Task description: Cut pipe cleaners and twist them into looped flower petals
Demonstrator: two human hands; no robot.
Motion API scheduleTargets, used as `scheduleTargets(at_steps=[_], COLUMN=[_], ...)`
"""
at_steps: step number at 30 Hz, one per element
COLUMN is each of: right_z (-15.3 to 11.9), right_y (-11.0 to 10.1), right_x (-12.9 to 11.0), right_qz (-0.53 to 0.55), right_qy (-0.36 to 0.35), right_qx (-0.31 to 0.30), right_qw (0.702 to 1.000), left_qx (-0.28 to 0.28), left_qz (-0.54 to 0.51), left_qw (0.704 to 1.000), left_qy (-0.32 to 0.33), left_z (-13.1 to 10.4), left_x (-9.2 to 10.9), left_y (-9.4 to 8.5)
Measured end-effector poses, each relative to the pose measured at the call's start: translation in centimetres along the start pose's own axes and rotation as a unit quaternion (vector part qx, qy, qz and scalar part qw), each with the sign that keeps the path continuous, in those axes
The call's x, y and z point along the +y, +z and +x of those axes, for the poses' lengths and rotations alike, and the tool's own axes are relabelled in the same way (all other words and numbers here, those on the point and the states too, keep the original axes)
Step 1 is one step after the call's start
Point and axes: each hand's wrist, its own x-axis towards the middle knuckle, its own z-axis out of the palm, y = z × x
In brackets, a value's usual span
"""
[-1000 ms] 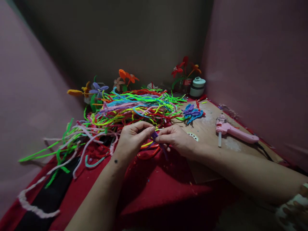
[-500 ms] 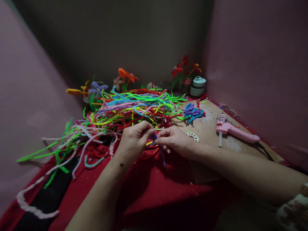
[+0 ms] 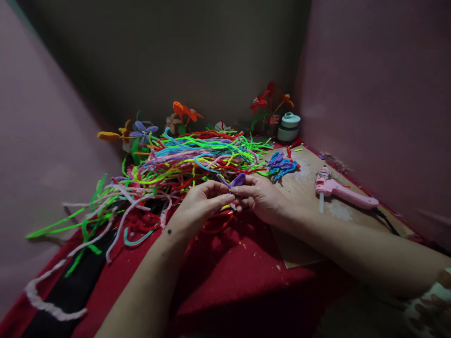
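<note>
A purple pipe cleaner (image 3: 238,180) is pinched narrowly by the left hand (image 3: 199,205) and right hand (image 3: 262,199), its V spread just beyond the grip; farther beyond, a colourful pile (image 3: 197,157) is heaped; rightward, a pink glue gun (image 3: 347,195) is laid.

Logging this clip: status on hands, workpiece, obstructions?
Left hand, right hand: grip on purple pipe cleaner. Upper part forms V. Nothing blocking; pink glue gun off right.

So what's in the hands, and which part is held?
A purple fuzzy stem, pinched by the right hand at the base of its V; the left hand is there too, its exact grip unclear.
</note>
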Motion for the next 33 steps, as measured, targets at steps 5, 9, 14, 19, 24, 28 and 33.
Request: scheduleTargets(at_steps=[5,9,14,19,24,28,33], right_z=[0.1,0.2,0.3,0.0,0.1,0.5,0.1], right_y=[0.0,-0.1,-0.2,0.1,0.1,-0.1,-0.1], right_x=[0.1,0.4,0.8,0.7,0.9,1.1,-0.1], right_qz=[-0.033,-0.068,-0.068,-0.039,0.012,0.031,-0.021], right_qy=[-0.009,-0.032,-0.042,-0.032,-0.007,-0.033,-0.051], right_qx=[0.014,0.026,0.03,0.039,0.052,0.031,0.028], right_qw=[0.999,0.997,0.996,0.998,0.999,0.998,0.998], left_qx=[-0.004,0.042,0.069,0.12,0.168,0.145,0.177], left_qz=[-0.064,-0.046,-0.039,0.007,0.191,0.41,0.231], left_qw=[0.997,0.996,0.994,0.986,0.918,0.783,0.901], left_qy=[0.03,0.067,0.08,0.117,0.304,0.445,0.321], left_z=[0.3,0.1,-0.1,0.0,0.2,0.1,-0.3], left_x=[-0.6,-0.4,-0.5,-1.2,-2.5,-2.8,-1.2], left_y=[0.9,1.1,1.2,1.6,1.5,1.4,0.7])
